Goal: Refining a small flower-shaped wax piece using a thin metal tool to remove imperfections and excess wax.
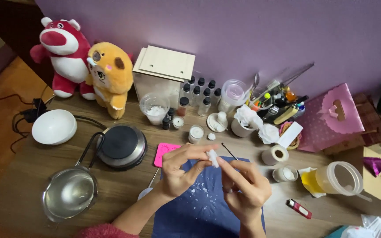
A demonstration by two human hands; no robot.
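A small white wax piece (212,157) sits in the middle of the frame, pinched by the fingertips of the left hand (179,169). The right hand (245,187) grips a thin black stick (229,151) right against it. Both hands are closed on these things. A hard poke might crack the piece or make it slip. White crumbs already lie on the blue cloth (199,211) below. Just beside it on the desk (124,185) are a pink mold (163,152) and little white candles (196,132) that an elbow might bump.

A small white piece (212,157) sat between both hands, above a white-flecked dark blue cloth (201,211), beside a pink mould (163,153).
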